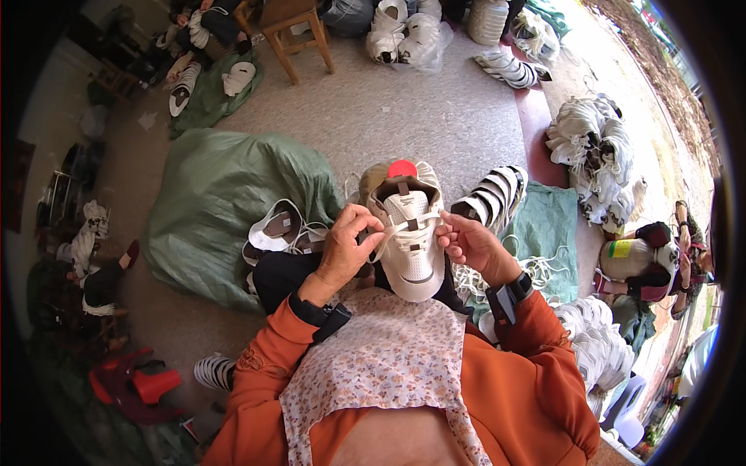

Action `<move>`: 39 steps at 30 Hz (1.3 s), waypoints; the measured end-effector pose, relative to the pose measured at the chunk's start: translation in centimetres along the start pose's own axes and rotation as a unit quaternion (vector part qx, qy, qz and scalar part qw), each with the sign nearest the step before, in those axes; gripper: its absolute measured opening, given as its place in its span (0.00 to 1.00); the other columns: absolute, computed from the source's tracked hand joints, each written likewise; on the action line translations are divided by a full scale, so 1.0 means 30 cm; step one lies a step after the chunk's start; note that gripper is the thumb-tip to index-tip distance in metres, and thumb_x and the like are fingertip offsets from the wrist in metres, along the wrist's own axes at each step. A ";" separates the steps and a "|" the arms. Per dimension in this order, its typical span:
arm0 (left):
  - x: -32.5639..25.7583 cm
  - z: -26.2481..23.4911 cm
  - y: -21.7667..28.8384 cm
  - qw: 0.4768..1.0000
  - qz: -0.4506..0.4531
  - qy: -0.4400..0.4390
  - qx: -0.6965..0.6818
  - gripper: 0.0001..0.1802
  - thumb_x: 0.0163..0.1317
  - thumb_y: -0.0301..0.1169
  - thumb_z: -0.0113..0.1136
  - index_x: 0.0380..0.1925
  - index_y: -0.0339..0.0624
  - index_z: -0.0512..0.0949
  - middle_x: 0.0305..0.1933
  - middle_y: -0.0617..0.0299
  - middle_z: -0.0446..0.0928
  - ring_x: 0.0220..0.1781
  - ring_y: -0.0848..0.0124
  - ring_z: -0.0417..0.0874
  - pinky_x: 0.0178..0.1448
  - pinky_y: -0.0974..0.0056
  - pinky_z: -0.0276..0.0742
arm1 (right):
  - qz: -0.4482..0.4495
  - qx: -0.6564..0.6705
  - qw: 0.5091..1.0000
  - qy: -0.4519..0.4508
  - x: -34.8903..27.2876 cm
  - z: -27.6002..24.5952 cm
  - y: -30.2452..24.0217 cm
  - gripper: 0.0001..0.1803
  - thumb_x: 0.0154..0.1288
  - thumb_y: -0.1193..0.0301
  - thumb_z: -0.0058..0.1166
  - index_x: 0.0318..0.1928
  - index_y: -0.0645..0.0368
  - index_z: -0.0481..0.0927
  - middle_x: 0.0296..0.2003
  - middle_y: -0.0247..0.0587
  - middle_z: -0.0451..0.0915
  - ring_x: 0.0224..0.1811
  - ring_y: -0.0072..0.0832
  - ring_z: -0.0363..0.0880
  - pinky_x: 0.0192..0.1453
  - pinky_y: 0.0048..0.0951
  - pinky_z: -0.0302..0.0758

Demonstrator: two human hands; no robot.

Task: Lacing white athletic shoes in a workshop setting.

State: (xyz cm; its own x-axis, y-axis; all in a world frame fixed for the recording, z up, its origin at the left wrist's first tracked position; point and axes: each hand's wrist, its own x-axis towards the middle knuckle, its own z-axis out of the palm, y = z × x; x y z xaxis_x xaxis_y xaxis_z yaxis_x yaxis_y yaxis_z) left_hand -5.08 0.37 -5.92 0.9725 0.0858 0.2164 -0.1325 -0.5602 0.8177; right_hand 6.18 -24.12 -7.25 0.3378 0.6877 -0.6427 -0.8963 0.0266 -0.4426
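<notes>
White leather-look sneaker upper (409,233), toe pointing toward the person, held upright over the lap between both hands, just above a floral apron (388,365). A red insert (402,168) shows at its far, open end. A white shoelace (404,226) runs across the tongue from one hand to the other. Left hand (350,245): fingers closed in a pinch on the lace end at the upper's left edge; an orange sleeve and a dark wrist strap sit behind it. Right hand (472,242): fingers (449,227) curled and pinched on the other lace end at the upper's right edge, touching the shoe.

Surroundings: a green sack (217,198) lies on the floor to the left, with loose white uppers (280,229) against it. A row of black-and-white striped soles (493,194) rests on a green cloth (548,225) to the right, beside a tangle of white laces (544,268). Further piles of white shoes (590,144) lie along the right side; a wooden stool (295,35) stands far ahead, and a red plastic stool (136,384) lies near the lower left.
</notes>
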 end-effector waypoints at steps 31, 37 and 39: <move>0.039 -0.116 -0.012 0.973 -0.162 -0.140 -0.083 0.14 0.62 0.34 0.62 0.23 0.35 0.75 0.18 0.72 0.67 0.23 0.82 0.64 0.25 0.69 0.62 | -0.473 -0.099 0.820 0.306 -0.043 -0.224 -0.121 0.13 0.65 0.64 0.51 0.32 0.61 0.81 0.28 0.41 0.83 0.24 0.24 0.79 0.28 0.24 0.75; 0.019 -0.099 0.001 0.953 -0.199 -0.170 -0.150 0.14 0.64 0.35 0.59 0.23 0.37 0.77 0.21 0.74 0.70 0.25 0.84 0.65 0.28 0.73 0.61 | -0.481 0.150 0.809 0.303 -0.167 -0.464 -0.202 0.13 0.67 0.66 0.50 0.46 0.60 0.79 0.46 0.42 0.83 0.44 0.29 0.83 0.51 0.31 0.79; 0.014 -0.093 0.000 0.956 -0.203 -0.173 -0.125 0.14 0.65 0.35 0.59 0.24 0.37 0.77 0.21 0.74 0.70 0.25 0.84 0.65 0.29 0.73 0.62 | -0.443 0.239 0.826 0.253 -0.146 -0.527 -0.178 0.11 0.69 0.67 0.50 0.45 0.60 0.79 0.44 0.40 0.84 0.45 0.29 0.82 0.56 0.35 0.78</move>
State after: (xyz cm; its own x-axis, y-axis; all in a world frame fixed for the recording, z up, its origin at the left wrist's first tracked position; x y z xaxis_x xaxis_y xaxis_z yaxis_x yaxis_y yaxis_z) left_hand -5.20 2.71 -4.34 0.9527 -0.0467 -0.3003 0.2705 -0.3199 0.9080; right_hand 14.03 -38.75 -11.97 0.8908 -0.1437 -0.4310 -0.2021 0.7244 -0.6591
